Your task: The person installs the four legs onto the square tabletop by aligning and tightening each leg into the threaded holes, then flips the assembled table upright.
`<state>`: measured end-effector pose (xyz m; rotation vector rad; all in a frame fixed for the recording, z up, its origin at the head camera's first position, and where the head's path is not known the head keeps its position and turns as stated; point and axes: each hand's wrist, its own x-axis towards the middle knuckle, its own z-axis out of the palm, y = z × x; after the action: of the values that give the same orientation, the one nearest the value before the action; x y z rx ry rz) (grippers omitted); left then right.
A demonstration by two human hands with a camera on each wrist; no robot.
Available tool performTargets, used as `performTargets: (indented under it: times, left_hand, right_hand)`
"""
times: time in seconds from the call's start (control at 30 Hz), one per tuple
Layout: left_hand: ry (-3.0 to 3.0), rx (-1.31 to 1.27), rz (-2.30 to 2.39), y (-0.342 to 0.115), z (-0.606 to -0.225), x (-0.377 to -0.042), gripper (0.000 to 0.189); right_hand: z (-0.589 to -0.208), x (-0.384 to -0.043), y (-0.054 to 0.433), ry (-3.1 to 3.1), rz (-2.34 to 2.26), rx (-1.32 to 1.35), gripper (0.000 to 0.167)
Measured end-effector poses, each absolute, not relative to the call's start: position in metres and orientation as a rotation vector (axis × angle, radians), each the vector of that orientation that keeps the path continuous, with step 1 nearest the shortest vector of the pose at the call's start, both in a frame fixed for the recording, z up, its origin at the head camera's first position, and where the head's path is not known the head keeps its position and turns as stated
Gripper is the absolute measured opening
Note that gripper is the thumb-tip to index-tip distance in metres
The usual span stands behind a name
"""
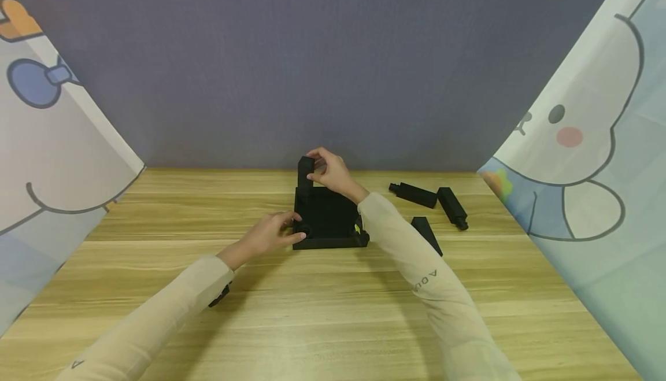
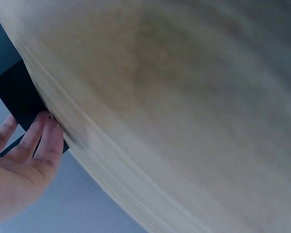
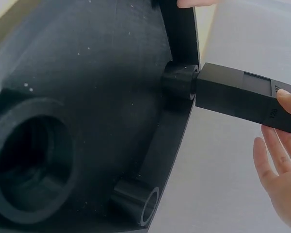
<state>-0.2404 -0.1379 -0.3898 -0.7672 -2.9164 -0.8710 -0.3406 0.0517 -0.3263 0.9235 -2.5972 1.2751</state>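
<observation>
In the head view a shallow square black tray [image 1: 333, 213] with raised walls lies on the table. My right hand [image 1: 333, 173] pinches a square black leg [image 1: 305, 174] between thumb and fingers, upright over the far left corner. The right wrist view shows that leg [image 3: 237, 94] end to end with a round corner socket [image 3: 182, 80], its tip hidden there. Two more sockets show, one large and close [image 3: 34, 160], one smaller [image 3: 140, 204]. My left hand [image 1: 267, 233] holds the tray's near left corner, thumb over the wall, fingers along the outer side [image 2: 34, 150].
Right of the tray lie three more black legs: one at the back [image 1: 416, 194], one farther right [image 1: 452, 207], and one [image 1: 426, 233] partly behind my right sleeve. A grey panel [image 1: 322, 69] rises behind the wooden table [image 1: 312, 311], with cartoon-printed sheets at both sides.
</observation>
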Motion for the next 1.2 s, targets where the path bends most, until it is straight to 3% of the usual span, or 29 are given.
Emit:
performTargets:
  times: [0.4, 0.77, 1.2]
  left_hand:
    - [-2.905, -0.765, -0.865, -0.137, -0.388, -0.239, 0.045]
    - [-2.922, -0.769, -0.867, -0.136, -0.387, -0.238, 0.046]
    - [-2.920, -0.772, -0.866, -0.138, -0.388, -0.238, 0.045]
  right_hand:
    - [-0.333, -0.336, 0.047, -2.561, 1.220, 0.795, 0.044]
    - [-0.326, -0.344, 0.049, -2.608, 1.179, 0.983, 0.053]
    - [-0.326, -0.344, 0.047, -2.644, 1.252, 0.960, 0.047]
